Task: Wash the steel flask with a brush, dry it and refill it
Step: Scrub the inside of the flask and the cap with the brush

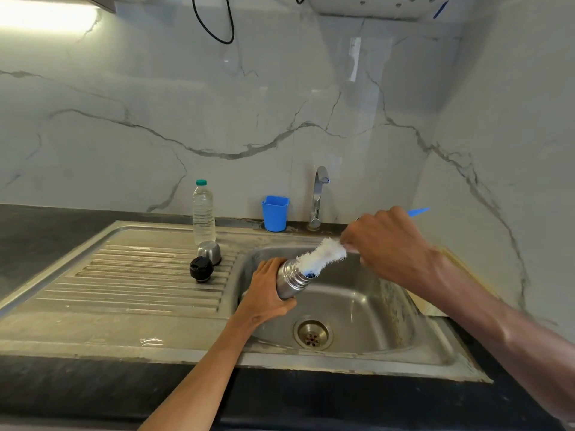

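Left hand (267, 292) gripping flask (291, 279), right hand (385, 244) seemingly gripping brush (322, 255)

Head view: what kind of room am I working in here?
Most likely a home kitchen: a steel sink with a ribbed draining board set in a dark counter, a tap behind the sink, and a marble-look wall.
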